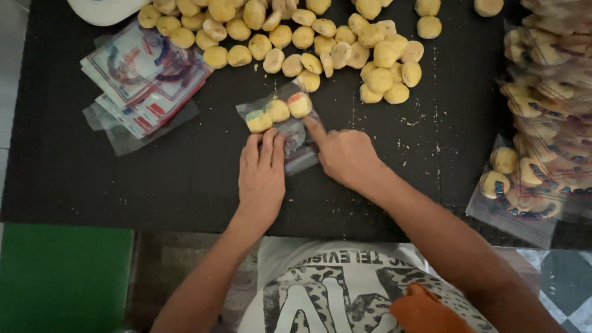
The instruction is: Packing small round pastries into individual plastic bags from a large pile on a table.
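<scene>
A small clear plastic bag lies flat on the black table with three round yellow biscuits inside its far end. My left hand presses flat on the bag's near end, fingers together. My right hand rests beside it, index finger stretched out and touching the bag just below the biscuits. A wide heap of loose yellow biscuits lies just beyond the bag.
A stack of empty printed clear bags sits at the left. Several filled bags of biscuits are piled along the right edge. A white dish rim shows at top left. Crumbs dot the table to the right.
</scene>
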